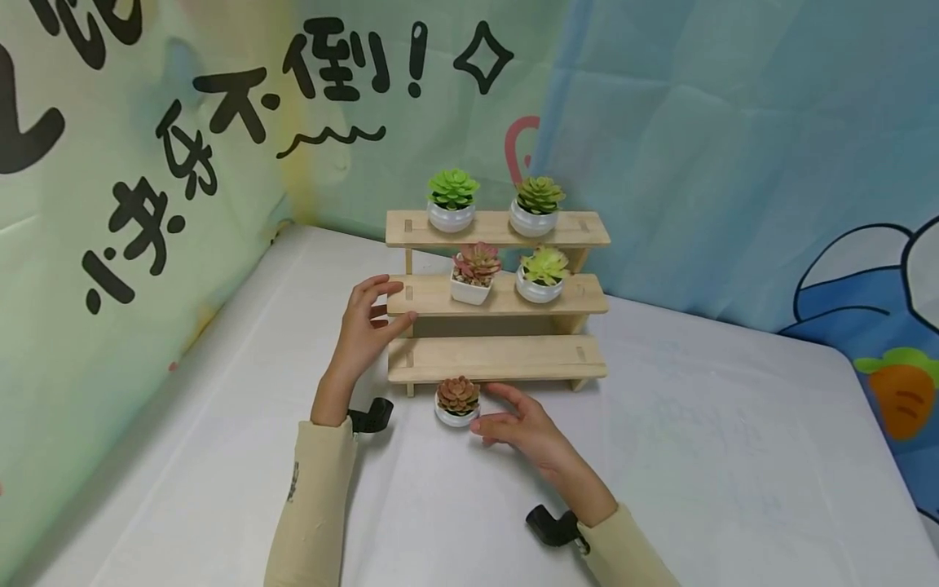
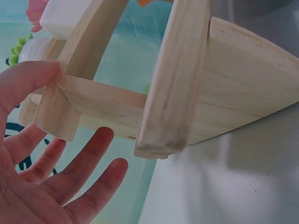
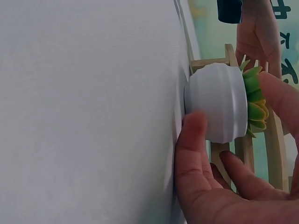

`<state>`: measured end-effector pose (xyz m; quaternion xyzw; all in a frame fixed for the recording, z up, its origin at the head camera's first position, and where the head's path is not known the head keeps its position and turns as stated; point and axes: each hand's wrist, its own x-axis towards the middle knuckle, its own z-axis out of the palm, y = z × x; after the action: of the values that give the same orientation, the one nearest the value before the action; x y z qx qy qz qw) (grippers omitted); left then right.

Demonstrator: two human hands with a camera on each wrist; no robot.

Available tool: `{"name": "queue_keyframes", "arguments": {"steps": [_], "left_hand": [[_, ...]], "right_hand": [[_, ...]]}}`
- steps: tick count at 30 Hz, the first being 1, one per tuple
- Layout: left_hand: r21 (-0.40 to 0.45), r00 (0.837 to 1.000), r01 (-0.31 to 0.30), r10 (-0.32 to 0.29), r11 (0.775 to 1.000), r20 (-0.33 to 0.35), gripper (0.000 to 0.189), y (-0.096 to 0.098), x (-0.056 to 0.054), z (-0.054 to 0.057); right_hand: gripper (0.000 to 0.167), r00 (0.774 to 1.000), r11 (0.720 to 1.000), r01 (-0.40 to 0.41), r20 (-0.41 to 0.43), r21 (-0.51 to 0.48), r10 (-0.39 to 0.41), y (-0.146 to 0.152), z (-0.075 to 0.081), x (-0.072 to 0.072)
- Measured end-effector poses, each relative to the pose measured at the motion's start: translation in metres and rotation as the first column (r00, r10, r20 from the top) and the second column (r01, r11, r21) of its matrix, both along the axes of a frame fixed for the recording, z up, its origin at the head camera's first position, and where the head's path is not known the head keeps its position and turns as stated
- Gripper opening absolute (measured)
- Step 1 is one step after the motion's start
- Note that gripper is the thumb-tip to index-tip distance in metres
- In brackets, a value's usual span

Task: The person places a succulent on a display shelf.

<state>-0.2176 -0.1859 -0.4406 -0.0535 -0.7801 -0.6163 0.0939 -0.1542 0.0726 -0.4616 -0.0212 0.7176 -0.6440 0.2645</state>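
Observation:
A three-tier wooden stand [image 1: 499, 356] sits on the white table. My left hand [image 1: 359, 330] grips the left end of its middle shelf, thumb on the front edge and fingers behind; the left wrist view shows the thumb against the wood [image 2: 74, 60]. Before the bottom shelf stands a brownish succulent [image 1: 458, 395] in a round white pot [image 3: 217, 102], upright on the table. Just right of it is my right hand [image 1: 531, 434], its thumb tip right at the pot and its fingers loosely spread, not curled round it.
On the top shelf stand a bright green succulent [image 1: 452, 196] and a duller green one [image 1: 538, 205]. The middle shelf holds a pink succulent [image 1: 473, 273] in a square pot and a light green one [image 1: 542, 274]. Printed cloths [image 1: 682, 147] hang behind the table [image 1: 734, 432].

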Motion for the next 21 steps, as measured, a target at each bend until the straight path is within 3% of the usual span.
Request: {"name": "queue_keyframes", "arguments": {"steps": [12,21], "left_hand": [[0.005,1.000,0.003,-0.003,1.000,-0.016,0.049,0.000,0.001,-0.002],[0.007,1.000,-0.002,0.002,1.000,-0.019,0.048,0.000,0.000,-0.001]], "right_hand": [[0.075,0.992,0.992,-0.068,0.101,-0.110,0.079,-0.008,-0.005,-0.008],[0.069,0.992,0.983,-0.083,0.081,-0.161,0.097,-0.011,-0.007,-0.012]]}}
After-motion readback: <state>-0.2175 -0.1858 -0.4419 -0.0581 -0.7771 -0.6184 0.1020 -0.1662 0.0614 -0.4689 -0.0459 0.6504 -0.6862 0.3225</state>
